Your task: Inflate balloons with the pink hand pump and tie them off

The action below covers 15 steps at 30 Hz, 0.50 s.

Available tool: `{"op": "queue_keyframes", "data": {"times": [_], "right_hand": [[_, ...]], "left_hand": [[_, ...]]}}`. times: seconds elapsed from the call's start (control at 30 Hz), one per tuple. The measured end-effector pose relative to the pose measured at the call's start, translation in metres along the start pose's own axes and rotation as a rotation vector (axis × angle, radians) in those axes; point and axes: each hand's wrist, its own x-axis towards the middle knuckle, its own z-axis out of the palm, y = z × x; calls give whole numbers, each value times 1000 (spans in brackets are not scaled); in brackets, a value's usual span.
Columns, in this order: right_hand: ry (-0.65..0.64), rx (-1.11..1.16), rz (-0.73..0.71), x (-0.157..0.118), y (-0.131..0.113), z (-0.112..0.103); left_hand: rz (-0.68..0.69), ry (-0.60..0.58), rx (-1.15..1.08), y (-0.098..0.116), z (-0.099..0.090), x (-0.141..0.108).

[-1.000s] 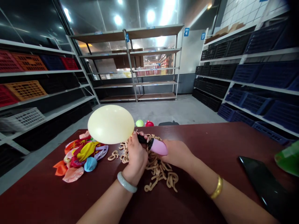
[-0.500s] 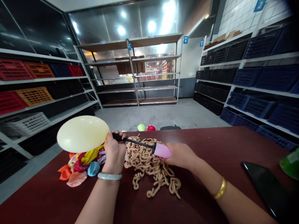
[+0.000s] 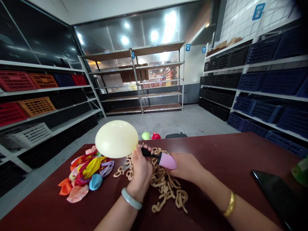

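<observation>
A pale yellow inflated balloon (image 3: 116, 139) sits on the black nozzle end of a hand pump (image 3: 167, 161), its neck pinched by my left hand (image 3: 142, 163), which is wrapped round that black end. My right hand (image 3: 186, 165) grips the pump's pink end; the pump's shaft between the hands is mostly hidden. Beneath both hands lies a pile of tan, twisted strands (image 3: 160, 179) on the dark red table (image 3: 216, 150). Left of them is a heap of limp balloons (image 3: 90, 170) in red, yellow, orange, blue and purple.
On the right of the table are a black tablet-like object (image 3: 271, 195) and a blurred green item (image 3: 300, 171). Beyond the far edge, a green balloon (image 3: 145, 135) and a red one (image 3: 156, 136) show. Shelves with crates (image 3: 38, 106) stand around.
My left hand has moved right toward my right hand, carrying the balloon and black end, so the pump is shorter. The view has tilted slightly up.
</observation>
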Motion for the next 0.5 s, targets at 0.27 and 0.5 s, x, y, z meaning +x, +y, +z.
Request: {"op": "queue_keyframes", "data": {"times": [0.27, 0.5], "right_hand": [[4, 76, -6, 1, -7, 7], [-47, 78, 15, 1, -9, 0]], "left_hand": [[16, -9, 57, -2, 7, -7], [47, -39, -17, 50, -6, 37]]}}
